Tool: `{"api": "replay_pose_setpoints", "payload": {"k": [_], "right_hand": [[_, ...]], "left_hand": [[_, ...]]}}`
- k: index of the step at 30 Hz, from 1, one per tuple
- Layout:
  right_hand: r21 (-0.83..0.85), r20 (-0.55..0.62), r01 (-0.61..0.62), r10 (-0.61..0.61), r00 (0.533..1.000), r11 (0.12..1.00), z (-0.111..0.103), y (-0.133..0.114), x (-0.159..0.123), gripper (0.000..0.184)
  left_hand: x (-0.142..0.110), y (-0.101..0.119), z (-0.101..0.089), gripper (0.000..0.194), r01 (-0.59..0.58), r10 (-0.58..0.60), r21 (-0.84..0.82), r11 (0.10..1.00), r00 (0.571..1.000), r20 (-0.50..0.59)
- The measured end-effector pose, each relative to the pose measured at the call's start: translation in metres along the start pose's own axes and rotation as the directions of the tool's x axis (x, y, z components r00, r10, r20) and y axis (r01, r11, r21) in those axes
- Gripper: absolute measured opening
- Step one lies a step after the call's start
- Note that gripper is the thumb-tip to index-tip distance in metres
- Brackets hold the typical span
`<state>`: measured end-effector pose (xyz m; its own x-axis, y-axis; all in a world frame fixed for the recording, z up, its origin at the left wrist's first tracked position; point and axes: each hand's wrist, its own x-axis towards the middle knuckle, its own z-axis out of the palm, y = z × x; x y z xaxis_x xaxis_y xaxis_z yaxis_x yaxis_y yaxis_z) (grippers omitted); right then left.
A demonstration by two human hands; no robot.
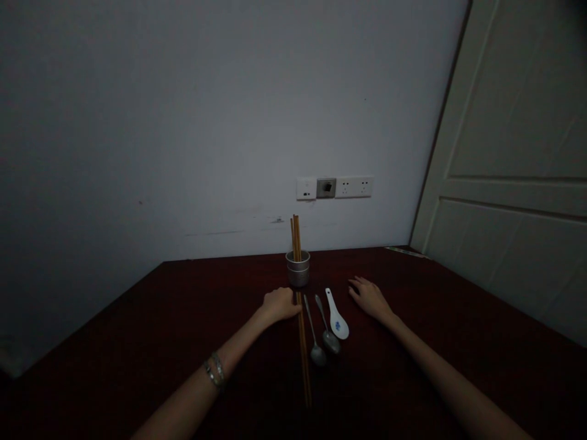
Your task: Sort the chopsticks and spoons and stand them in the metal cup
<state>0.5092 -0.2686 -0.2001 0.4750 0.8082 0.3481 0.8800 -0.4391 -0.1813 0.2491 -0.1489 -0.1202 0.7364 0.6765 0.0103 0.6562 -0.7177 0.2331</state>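
Observation:
My left hand (pixel 279 304) is curled at the far end of a pair of wooden chopsticks (pixel 304 360) lying lengthwise on the table. Its thumb rests across them; the other fingertips are partly hidden. My right hand (pixel 369 297) lies on the table to the right of the spoons, fingers stretched out and holding nothing. Between the hands lie a slim long-handled metal spoon (pixel 317 354), a second metal spoon (pixel 331 342) and a white ceramic soup spoon (pixel 339 326) with a blue mark. Behind them stands a metal cup (pixel 298 275) with several chopsticks (pixel 296 235) upright in it.
The dark red table (pixel 220 281) meets a pale wall (pixel 206 122) at its back edge. Wall sockets (pixel 353 187) and a switch plate (pixel 306 189) sit above it. On the right is a white panelled door (pixel 513 140). The light is dim.

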Motion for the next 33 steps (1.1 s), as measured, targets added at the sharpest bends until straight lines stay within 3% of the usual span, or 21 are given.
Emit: {"api": "replay_pose_setpoints", "payload": {"k": [6, 13, 20, 33], "right_hand": [[0.022, -0.006, -0.004, 0.004, 1.000, 1.000, -0.001, 0.001, -0.001, 0.043], [0.039, -0.016, 0.001, 0.000, 1.000, 0.999, 0.001, 0.002, -0.001, 0.043], [0.006, -0.008, 0.006, -0.006, 1.000, 1.000, -0.003, 0.000, -0.002, 0.044], [0.001, -0.007, 0.008, -0.008, 1.000, 1.000, -0.001, 0.001, -0.002, 0.044]], "left_hand": [[0.005, 0.002, 0.012, 0.035, 0.004, -0.004, 0.049, 0.999, 1.000, 0.020], [0.010, 0.008, 0.019, 0.039, -0.011, 0.011, -0.003, 1.000, 1.000, 0.019], [0.009, 0.014, 0.022, 0.033, -0.007, 0.006, 0.047, 0.999, 1.000, 0.025], [0.008, 0.014, 0.034, 0.030, 0.009, -0.009, 0.014, 1.000, 0.999, -0.048]]}}
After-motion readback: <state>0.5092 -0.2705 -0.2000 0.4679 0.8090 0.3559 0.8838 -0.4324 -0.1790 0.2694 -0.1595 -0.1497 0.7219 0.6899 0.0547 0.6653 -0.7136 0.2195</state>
